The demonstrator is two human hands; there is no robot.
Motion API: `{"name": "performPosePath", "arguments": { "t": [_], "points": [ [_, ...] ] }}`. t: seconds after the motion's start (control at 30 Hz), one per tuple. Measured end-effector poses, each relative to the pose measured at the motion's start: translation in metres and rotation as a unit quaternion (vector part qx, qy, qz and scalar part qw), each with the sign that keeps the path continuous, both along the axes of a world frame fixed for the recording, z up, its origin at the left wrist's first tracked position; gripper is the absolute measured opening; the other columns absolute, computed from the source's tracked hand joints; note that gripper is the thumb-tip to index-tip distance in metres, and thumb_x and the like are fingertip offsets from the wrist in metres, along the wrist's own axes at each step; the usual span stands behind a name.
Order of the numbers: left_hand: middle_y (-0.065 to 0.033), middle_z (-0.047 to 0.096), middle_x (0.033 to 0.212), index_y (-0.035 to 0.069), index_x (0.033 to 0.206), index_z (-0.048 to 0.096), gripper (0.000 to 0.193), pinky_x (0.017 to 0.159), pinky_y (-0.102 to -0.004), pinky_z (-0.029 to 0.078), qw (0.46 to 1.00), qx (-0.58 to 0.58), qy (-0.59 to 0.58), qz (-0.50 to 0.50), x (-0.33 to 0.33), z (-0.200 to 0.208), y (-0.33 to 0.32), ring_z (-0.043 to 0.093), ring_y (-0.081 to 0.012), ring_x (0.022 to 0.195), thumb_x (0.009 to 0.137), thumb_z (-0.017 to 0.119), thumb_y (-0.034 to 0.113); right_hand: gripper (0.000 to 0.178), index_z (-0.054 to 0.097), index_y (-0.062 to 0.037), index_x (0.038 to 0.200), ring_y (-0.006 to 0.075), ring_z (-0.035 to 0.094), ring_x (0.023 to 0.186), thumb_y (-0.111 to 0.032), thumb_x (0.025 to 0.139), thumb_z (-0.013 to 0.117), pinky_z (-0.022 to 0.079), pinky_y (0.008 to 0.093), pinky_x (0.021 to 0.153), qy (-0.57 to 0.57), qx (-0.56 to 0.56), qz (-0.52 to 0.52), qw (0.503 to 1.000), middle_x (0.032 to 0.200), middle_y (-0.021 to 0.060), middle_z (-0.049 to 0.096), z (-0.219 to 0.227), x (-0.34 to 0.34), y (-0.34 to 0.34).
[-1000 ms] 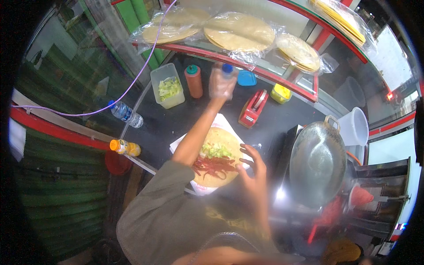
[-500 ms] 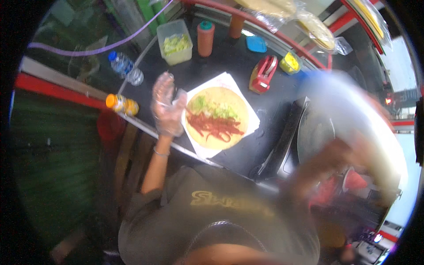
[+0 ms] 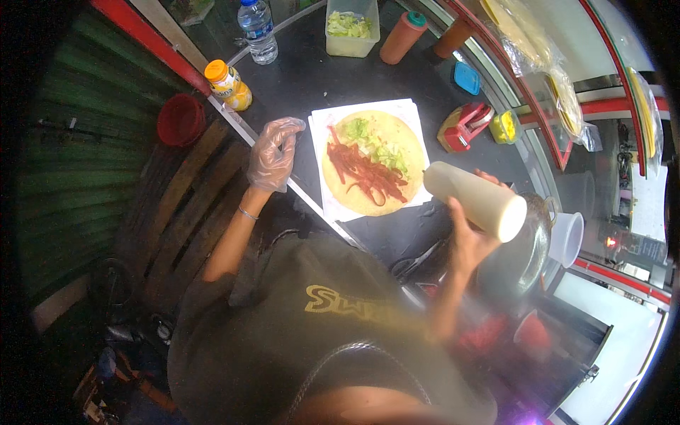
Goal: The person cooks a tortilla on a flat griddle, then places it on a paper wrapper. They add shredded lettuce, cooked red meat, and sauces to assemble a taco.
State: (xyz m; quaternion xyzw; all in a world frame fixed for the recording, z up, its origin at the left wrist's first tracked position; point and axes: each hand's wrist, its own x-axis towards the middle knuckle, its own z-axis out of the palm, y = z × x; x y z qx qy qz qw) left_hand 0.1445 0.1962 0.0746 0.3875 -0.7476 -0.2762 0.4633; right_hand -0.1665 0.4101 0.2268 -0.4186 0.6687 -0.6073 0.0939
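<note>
My right hand (image 3: pixel 471 237) is wrapped round a cream-coloured squeeze bottle (image 3: pixel 464 195), bare fingers on its far side and thumb on the near side. The bottle is tilted, its narrow end by the right edge of a flatbread (image 3: pixel 354 197) and its base toward the right. On the flatbread lie shredded lettuce (image 3: pixel 375 145) and reddish-brown strips of filling (image 3: pixel 361 168). White paper sheets (image 3: pixel 326 117) are under it. My left hand (image 3: pixel 275 154), in a clear plastic glove, hovers left of the paper with loosely curled fingers apart from the thumb, holding nothing.
Along the dark counter (image 3: pixel 304 78) stand a water bottle (image 3: pixel 257 32), a yellow drink bottle (image 3: pixel 228 85), a lettuce tub (image 3: pixel 352 46), a red sauce bottle (image 3: pixel 404 39), a blue lid (image 3: pixel 466 78), a red-handled tool (image 3: pixel 464 127) and a yellow-filled tub (image 3: pixel 504 127). A pot (image 3: pixel 524 258) is at right.
My right hand, blurred at the far right before, has come to the flatbread's right side with the squeeze bottle. My left fingers have curled from outstretched. The view has turned.
</note>
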Motion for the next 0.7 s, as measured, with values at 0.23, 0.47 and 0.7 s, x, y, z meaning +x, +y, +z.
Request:
{"name": "performPosePath", "arguments": {
  "t": [0.23, 0.47, 0.7],
  "points": [
    [-0.0093, 0.081, 0.120, 0.009, 0.115, 0.082, 0.019, 0.100, -0.0435, 0.063, 0.997, -0.017, -0.066, 0.039, -0.002, -0.050, 0.000, 0.078, -0.0320, 0.113, 0.100, 0.072, 0.001, 0.070, 0.059, -0.0013, 0.145, 0.0283, 0.074, 0.122, -0.008, 0.085, 0.096, 0.061, 0.0447, 0.109, 0.261, -0.141, -0.081, 0.952, 0.132, 0.0178, 0.075, 0.149, -0.030, 0.034],
    [-0.0081, 0.081, 0.121, 0.012, 0.117, 0.082, 0.024, 0.100, -0.0426, 0.063, 0.994, 0.110, -0.014, 0.016, -0.002, -0.055, 0.000, 0.079, -0.0301, 0.115, 0.099, 0.072, -0.001, 0.061, 0.060, -0.0006, 0.144, 0.0263, 0.072, 0.121, -0.008, 0.093, 0.093, 0.061, 0.0434, 0.106, 0.076, -0.021, -0.025, 0.997, 0.132, 0.0158, 0.073, -0.007, 0.014, -0.030],
    [-0.0078, 0.080, 0.119, 0.012, 0.111, 0.081, 0.016, 0.096, -0.0459, 0.063, 0.998, -0.022, -0.056, 0.009, 0.004, -0.054, -0.006, 0.079, -0.0317, 0.111, 0.099, 0.074, 0.003, 0.067, 0.058, 0.0004, 0.143, 0.0246, 0.071, 0.122, -0.010, 0.090, 0.097, 0.059, 0.0410, 0.107, -0.026, 0.178, 0.018, 0.984, 0.131, 0.0149, 0.073, 0.000, -0.001, 0.010]
  ]
}}
